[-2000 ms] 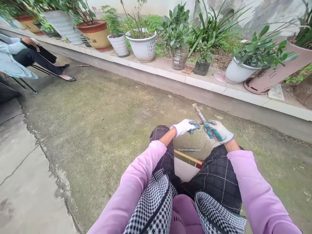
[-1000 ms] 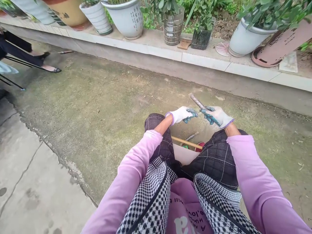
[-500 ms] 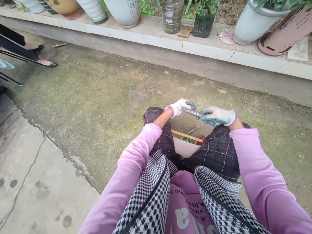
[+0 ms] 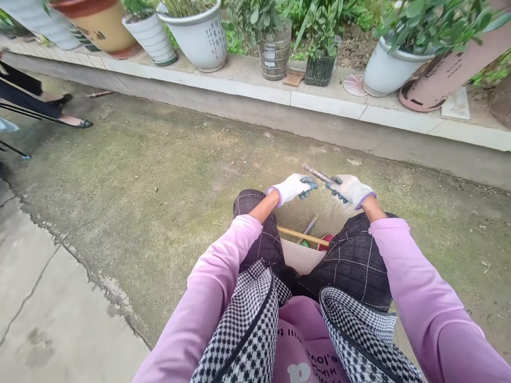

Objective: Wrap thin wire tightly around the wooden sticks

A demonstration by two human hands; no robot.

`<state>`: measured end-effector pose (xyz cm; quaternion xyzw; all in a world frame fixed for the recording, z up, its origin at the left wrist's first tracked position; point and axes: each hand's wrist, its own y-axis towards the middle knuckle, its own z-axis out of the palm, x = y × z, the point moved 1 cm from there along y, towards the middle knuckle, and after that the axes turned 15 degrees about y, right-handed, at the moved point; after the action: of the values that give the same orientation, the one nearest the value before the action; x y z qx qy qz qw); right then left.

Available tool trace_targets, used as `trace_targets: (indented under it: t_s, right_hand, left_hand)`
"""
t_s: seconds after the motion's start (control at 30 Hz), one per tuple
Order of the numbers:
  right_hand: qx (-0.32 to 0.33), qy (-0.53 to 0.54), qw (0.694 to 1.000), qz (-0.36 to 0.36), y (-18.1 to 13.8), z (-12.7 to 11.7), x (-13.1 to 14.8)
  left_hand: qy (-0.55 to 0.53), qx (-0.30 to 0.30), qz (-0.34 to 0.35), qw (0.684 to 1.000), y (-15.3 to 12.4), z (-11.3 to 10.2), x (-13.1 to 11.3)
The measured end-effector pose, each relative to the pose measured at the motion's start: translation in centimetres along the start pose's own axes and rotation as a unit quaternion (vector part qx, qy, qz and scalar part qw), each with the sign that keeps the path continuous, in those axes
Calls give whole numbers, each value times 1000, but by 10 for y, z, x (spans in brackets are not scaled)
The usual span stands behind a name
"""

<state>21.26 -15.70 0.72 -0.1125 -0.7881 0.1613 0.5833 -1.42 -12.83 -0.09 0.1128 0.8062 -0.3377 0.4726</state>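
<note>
My right hand [image 4: 351, 189], in a white knit glove with blue-grey palm coating, grips one end of a thin grey rod with a ridged surface [image 4: 318, 173]. The rod's free end points up and to the left, slightly blurred. Close by on the left, my left hand [image 4: 294, 188] wears a matching glove. Its fingers are curled together, apart from the rod, and whatever they may hold is hidden. Between my knees lies a similar grey rod [image 4: 310, 224]. A yellow wooden stick [image 4: 297, 233] crosses there, beside a partly hidden red object [image 4: 325, 242] and a small green piece [image 4: 305, 243].
Potted plants, among them a white pot [image 4: 199, 40] and a pink pot [image 4: 435, 69], line a low tiled ledge [image 4: 255, 88] ahead. At far left are another person's feet [image 4: 75, 121] and thin dark legs of a stand. A stick-like object [image 4: 99, 94] lies near the ledge.
My left hand has come off the rod and its fingers have curled. The rod stays in my right hand, tilted more upward. The view has tipped up, showing more of the plants.
</note>
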Motion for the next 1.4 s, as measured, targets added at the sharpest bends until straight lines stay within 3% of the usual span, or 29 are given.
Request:
trace_targets:
  t_s: [0.07, 0.17, 0.33, 0.5, 0.67, 0.8, 1.0, 1.4]
  right_hand:
    - [-8, 9, 1000, 6, 3, -7, 17]
    - [1, 104, 995, -4, 13, -11, 38]
    - [60, 242, 968, -14, 32, -7, 43]
    - [114, 200, 973, -2, 40, -10, 42]
    - [68, 138, 988, -8, 43, -23, 54]
    - [48, 102, 994, 7, 40, -28, 67]
    - [53, 60, 997, 4, 42, -19, 84]
    - [50, -14, 998, -24, 57, -21, 45]
  left_hand:
    - [-38, -10, 16, 999, 9, -9, -12]
    - [-74, -24, 25, 997, 30, -25, -31]
    - [-105, -11, 47, 993, 63, -45, -39]
    - [-145, 33, 54, 987, 89, -47, -26]
    - [-199, 6, 39, 979, 108, -41, -27]
    - [-245, 39, 61, 967, 107, -40, -33]
    - [-270, -9, 42, 962, 97, -55, -39]
    - [-190, -44, -24, 981, 103, -58, -49]
